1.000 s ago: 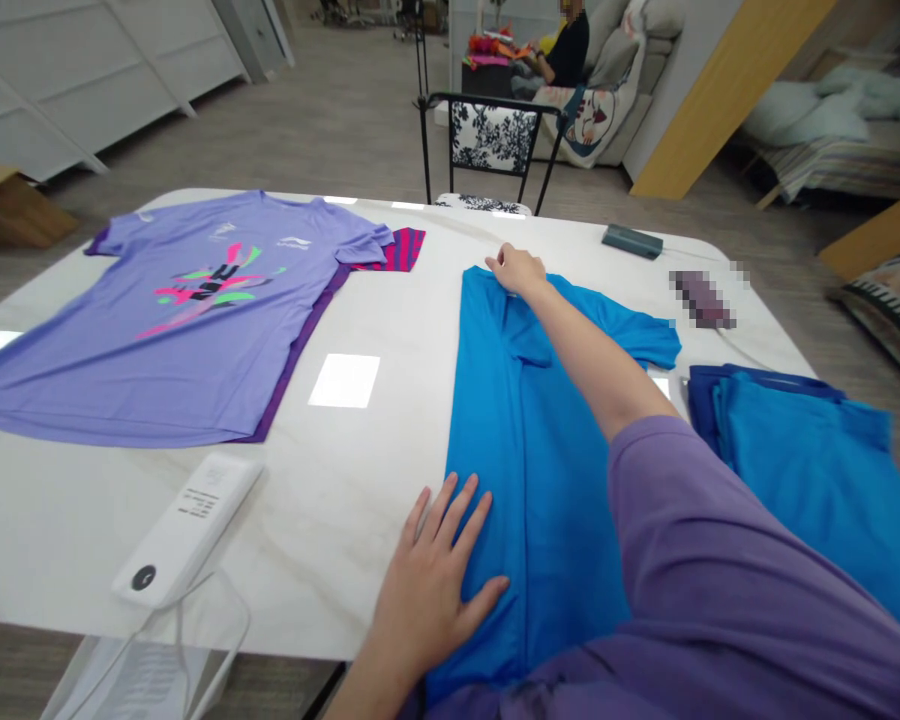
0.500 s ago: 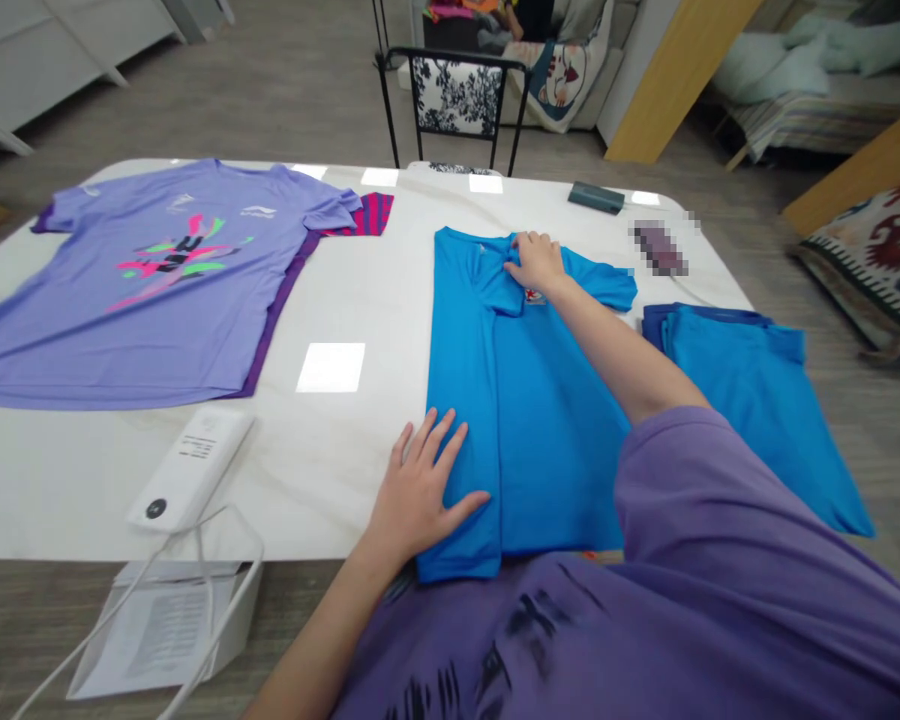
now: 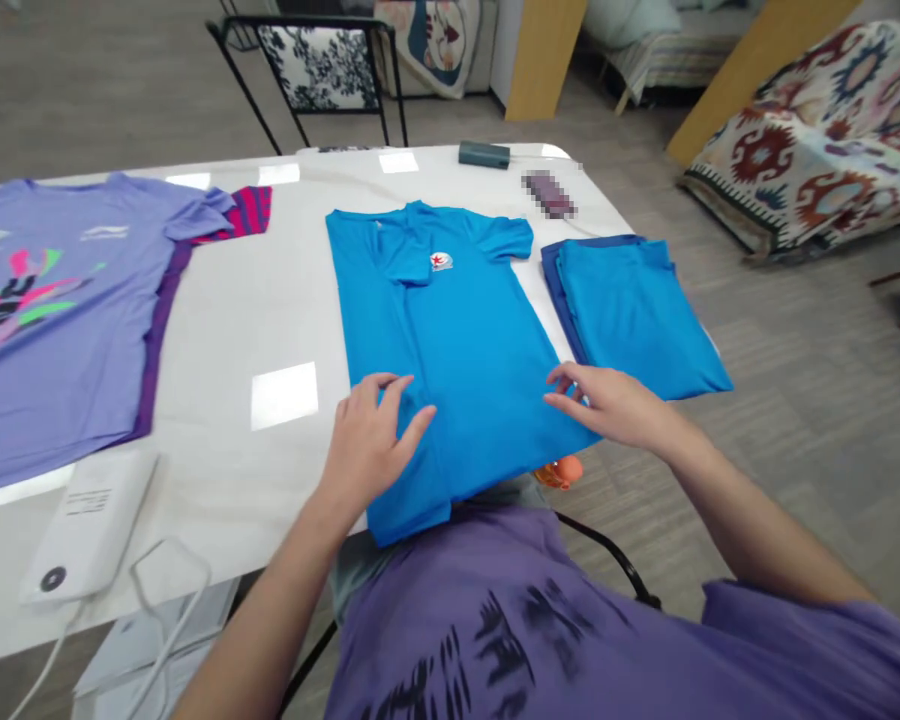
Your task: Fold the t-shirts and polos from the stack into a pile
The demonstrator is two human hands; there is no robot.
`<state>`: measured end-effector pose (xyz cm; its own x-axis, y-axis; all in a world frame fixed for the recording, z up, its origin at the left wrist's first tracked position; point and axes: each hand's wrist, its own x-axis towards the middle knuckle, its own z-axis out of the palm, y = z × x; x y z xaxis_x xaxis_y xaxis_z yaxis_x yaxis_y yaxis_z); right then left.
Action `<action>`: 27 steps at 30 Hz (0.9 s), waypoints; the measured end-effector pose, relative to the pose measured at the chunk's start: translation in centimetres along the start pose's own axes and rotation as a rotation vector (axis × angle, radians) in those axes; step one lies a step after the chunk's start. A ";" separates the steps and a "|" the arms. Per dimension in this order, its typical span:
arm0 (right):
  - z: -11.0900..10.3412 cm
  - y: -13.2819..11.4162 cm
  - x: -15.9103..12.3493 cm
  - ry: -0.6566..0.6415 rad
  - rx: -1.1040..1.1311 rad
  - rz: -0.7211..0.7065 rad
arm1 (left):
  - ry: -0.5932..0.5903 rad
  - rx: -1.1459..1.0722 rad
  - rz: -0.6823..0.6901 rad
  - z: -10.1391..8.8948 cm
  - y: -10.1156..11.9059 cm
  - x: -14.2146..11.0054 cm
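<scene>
Head view. Blue shirt (image 3: pixel 487 340): centre, on the counter (image 3: pixel 285 320), collar (image 3: pixel 418 212) toward 11 o'clock, folded panel (image 3: pixel 364 300) along its 9 o'clock side. Left hand (image 3: pixel 364 440): loosely open over the panel, 7 o'clock. Right hand (image 3: pixel 611 400): loosely open, fingers bent, at the shirt's 4 o'clock edge; contact unclear. Folded blue clothes (image 3: pixel 630 320): 2 o'clock.
Risks, judged: hem (image 3: pixel 521 462), apparently past the counter's edge, could drag the shirt down; uneven pull could loosen the panel.
Change, half a second: right hand shifted from chest to lower edge; crest (image 3: pixel 441 261) uncovered.
</scene>
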<state>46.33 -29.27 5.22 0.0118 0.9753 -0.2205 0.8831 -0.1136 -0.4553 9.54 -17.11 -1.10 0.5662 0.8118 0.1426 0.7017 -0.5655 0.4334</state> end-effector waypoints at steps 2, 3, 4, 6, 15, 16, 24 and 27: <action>1.1 2.9 -4.3 0.060 0.080 0.154 | 0.028 -0.126 0.028 -0.5 0.3 6.0; 2.0 4.0 -6.1 0.097 0.123 0.219 | 0.033 -0.202 0.047 -0.4 0.7 9.4; 2.9 5.0 -7.7 0.138 0.162 0.272 | 0.040 -0.263 0.061 -0.1 1.2 13.1; 5.2 6.4 -10.0 0.230 0.219 0.351 | 0.055 -0.335 0.070 1.1 2.8 20.5; 11.3 6.2 -8.6 0.608 0.247 0.384 | -0.045 -0.278 -0.052 10.8 11.6 41.9; 11.3 6.0 -8.3 0.608 0.253 0.367 | -0.054 -0.270 -0.067 11.9 12.1 42.7; 12.1 6.5 -8.1 0.585 0.410 0.304 | -0.061 -0.372 -0.181 16.6 12.1 46.0; 12.3 6.3 -8.0 0.596 0.461 0.269 | -0.024 -0.508 -0.228 15.4 10.4 47.0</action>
<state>46.04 -40.10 -6.51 0.5603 0.8257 0.0651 0.5330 -0.2993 -0.7914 50.12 12.88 -3.59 0.4383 0.8986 -0.0225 0.5139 -0.2299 0.8264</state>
